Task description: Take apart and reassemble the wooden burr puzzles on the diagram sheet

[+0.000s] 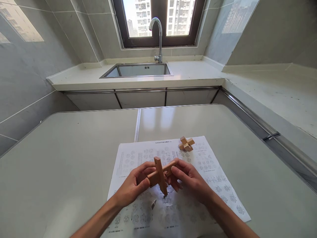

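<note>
Both hands are up over the sheet (218, 178), working 1 wooden puzzle (159, 175). The puzzle is 2 notched bars crossed: 1 bar roughly upright and tilted a bit, the other running left-right through it. It is held just above the sheet, not resting on it, at the near centre of the table (61, 158).

Left hand (133, 186): fingers (145, 167) curled closed around the left end of the horizontal bar, thumb on the near side. Right hand (190, 180): fingers (177, 172) pinched closed on the right end of the same bar, thumb on top. Both grips are tight on wood, and the 2 hands are close together with only the upright bar between them.

A small dark piece (154, 204) lies on the sheet just below the puzzle, between the wrists; too small to tell what it is.

A small puzzle (186, 144), an assembled wooden burr, sits on the far right part of the sheet, apart from both hands and nearer the right one.

The sheet is white, printed with rows of small diagrams, and lies flat and slightly skewed. The table is grey-white, with a seam running away from the sheet's far edge.

Behind: a counter (193, 74) with a steel sink (138, 70), a curved tap (158, 33) and a dark-framed window (158, 19) showing tower blocks. Grey tiled walls on both sides.
</note>
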`<state>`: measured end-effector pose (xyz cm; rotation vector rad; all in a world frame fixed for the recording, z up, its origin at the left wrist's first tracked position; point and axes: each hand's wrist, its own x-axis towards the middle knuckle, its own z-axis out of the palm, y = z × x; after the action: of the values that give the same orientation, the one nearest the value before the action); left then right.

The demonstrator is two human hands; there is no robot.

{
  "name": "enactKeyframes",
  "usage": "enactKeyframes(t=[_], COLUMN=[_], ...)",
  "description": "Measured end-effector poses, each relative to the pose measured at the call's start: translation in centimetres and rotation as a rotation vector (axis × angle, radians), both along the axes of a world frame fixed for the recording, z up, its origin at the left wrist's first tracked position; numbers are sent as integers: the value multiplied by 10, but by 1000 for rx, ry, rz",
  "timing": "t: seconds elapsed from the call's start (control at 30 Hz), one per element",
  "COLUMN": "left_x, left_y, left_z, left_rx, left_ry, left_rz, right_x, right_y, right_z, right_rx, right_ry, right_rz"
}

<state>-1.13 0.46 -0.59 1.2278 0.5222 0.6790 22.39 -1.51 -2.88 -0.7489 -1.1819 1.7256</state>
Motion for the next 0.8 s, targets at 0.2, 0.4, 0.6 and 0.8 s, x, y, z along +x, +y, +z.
enactKeyframes(t=[0.2,0.4,0.6,0.8], left_x=[-1,-3,-5,-5], left_y=[0,0,1,2], left_z=[-3,-4,-9,-9], left_rx=[-41,-68,-75,-104], left_ry=[-4,6,27,4], left_rz=[1,-1,5,-13], right_x=[0,0,0,0], right_y=[0,0,0,1], right_z=[-1,0,0,1], right_rx=[-8,-14,-22,-21], right_ry=[4,-9,-15,-9], right_rz=[10,16,14,22])
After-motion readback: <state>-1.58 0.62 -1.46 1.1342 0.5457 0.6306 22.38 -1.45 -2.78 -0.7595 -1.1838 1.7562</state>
